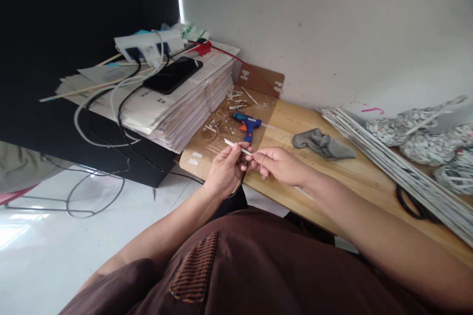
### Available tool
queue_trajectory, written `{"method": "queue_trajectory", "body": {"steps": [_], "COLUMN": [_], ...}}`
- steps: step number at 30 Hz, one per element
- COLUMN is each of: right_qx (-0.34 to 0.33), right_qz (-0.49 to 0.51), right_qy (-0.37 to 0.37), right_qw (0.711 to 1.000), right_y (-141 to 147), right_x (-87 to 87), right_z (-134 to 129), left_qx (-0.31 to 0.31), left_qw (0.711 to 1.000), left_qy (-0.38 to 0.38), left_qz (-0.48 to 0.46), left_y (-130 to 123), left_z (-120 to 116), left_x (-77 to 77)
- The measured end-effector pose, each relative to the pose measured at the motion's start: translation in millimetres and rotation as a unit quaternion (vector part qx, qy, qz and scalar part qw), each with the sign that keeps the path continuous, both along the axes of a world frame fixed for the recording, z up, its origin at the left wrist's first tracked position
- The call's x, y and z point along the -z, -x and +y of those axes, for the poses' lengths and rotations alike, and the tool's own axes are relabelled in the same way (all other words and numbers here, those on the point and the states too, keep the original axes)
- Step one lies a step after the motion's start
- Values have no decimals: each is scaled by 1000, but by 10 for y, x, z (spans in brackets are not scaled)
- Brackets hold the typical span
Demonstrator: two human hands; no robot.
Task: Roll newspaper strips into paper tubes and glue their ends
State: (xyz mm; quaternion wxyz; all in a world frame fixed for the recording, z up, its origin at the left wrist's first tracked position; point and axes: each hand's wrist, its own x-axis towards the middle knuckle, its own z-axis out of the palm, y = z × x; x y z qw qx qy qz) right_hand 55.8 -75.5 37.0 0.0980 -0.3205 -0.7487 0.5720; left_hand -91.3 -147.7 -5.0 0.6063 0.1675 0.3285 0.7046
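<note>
Between my hands is a short, thin white piece that looks like rolled paper (244, 150). My left hand (225, 170) pinches it with the thumb on top, and one end sticks out past the thumb. The fingertips of my right hand (281, 165) are closed at its other end, close to the left fingers. Just beyond my hands, a blue glue gun (252, 125) with an orange trigger lies on a brown cardboard sheet (201, 150). White paper scraps (238, 103) are scattered around it.
A tall paper stack (199, 113) at the left carries a phone (173, 75) and a power strip (148, 42) with cables. On the wooden table (291, 118) lie a grey cloth (323, 143), long paper sticks (391, 172), black scissor-like handles (410, 202) and woven paper pieces (424, 142).
</note>
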Motion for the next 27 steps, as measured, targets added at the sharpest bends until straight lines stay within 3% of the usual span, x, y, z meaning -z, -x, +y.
{"method": "queue_trajectory", "body": {"steps": [2, 3, 4, 6, 9, 10, 14, 15, 18, 20, 21, 23, 25, 27], "right_qx": [-22, -26, -25, -11, 6, 4, -41, -42, -14, -3, -4, -14, -29, -38], "right_qz": [12, 7, -5, -38, -63, -65, -75, -80, -90, -84, -77, -57, -32, -26], "right_qy": [113, 129, 108, -26, -250, -265, -106, -111, -272, -313, -277, -133, 3, 25], "right_qw": [993, 991, 994, 999, 966, 962, 991, 990, 958, 946, 958, 989, 999, 999], "right_y": [-1, -4, -7, -13, -26, -30, -40, -37, -14, 2, 6, 4, -7, -16], "right_x": [14, 16, 12, -5, -29, -31, -24, -26, -41, -40, -32, 3, 50, 89], "right_z": [32, 41, 40, 8, -59, -70, -62, -65, -110, -133, -130, -91, -27, 21], "left_qx": [4, 4, 1, -11, -25, -23, -2, 0, -3, -4, -1, 7, 14, 11], "left_qw": [1000, 1000, 1000, 1000, 999, 1000, 1000, 1000, 1000, 1000, 1000, 1000, 1000, 1000], "left_qy": [-5, -7, -6, 3, 17, 18, 13, 12, 14, 18, 18, 12, -1, 0], "left_qz": [2, 2, 0, -7, -10, -10, -12, -14, -20, -21, -21, -18, -17, -23], "left_y": [-2, -4, -5, -5, -4, -4, -7, -8, -8, -8, -7, -6, -3, 2], "left_z": [-1, 0, 2, 7, 6, 2, -18, -20, -19, -15, -14, -13, -13, -11], "left_x": [1, 1, 1, -1, -8, -9, 0, 5, 23, 31, 33, 32, 24, 11]}}
